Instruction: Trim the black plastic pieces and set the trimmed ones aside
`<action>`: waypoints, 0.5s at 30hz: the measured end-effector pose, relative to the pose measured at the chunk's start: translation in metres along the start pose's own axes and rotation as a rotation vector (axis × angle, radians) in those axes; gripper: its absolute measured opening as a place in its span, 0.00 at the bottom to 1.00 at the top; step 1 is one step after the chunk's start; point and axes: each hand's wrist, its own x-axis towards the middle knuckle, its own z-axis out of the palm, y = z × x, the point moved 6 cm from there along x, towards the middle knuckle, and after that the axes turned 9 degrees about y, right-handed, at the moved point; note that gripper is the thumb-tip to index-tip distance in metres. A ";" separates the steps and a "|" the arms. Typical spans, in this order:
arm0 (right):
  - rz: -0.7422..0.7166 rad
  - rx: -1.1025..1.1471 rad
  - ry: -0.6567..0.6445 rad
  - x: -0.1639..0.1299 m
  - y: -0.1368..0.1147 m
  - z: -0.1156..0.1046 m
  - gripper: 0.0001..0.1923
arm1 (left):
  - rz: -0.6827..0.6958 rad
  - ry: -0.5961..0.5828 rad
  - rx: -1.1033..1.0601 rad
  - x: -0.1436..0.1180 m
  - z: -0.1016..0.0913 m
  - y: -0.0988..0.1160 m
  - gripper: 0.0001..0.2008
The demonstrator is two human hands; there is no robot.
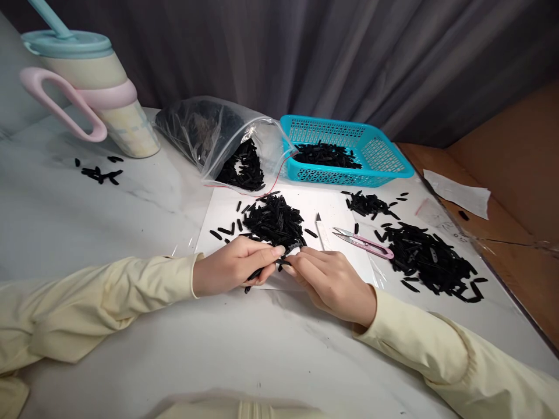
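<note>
My left hand (236,265) is closed around several small black plastic strips, their ends poking out below the fingers. My right hand (325,279) pinches one black strip (286,263) right beside the left fingertips. Both hands rest on a white sheet (305,206) at the near edge of a heap of black strips (273,221). Both arms wear pale yellow sleeves.
Pink thread snips (364,241) and a small craft knife (322,231) lie right of the heap. A bigger black pile (430,262) sits further right. Behind are an open plastic bag (218,137) of strips, a turquoise basket (349,134), and a pastel tumbler (94,87).
</note>
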 end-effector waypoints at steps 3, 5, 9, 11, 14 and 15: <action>0.012 0.016 -0.015 -0.001 0.001 0.003 0.14 | -0.001 -0.007 -0.012 0.000 0.001 0.000 0.23; 0.014 0.035 -0.017 -0.002 0.000 0.003 0.15 | -0.007 -0.007 -0.030 0.000 0.000 0.000 0.23; 0.055 0.064 -0.004 0.004 0.007 -0.011 0.18 | -0.062 0.022 -0.133 0.003 -0.002 -0.005 0.22; 0.147 0.009 0.020 0.013 0.026 -0.024 0.18 | -0.098 0.028 -0.178 0.004 -0.003 -0.008 0.22; 0.400 -0.171 0.011 0.033 0.082 -0.043 0.19 | -0.113 0.021 -0.182 0.005 -0.004 -0.009 0.22; 0.463 -0.253 -0.016 0.042 0.103 -0.047 0.19 | -0.109 0.019 -0.175 0.005 -0.004 -0.008 0.22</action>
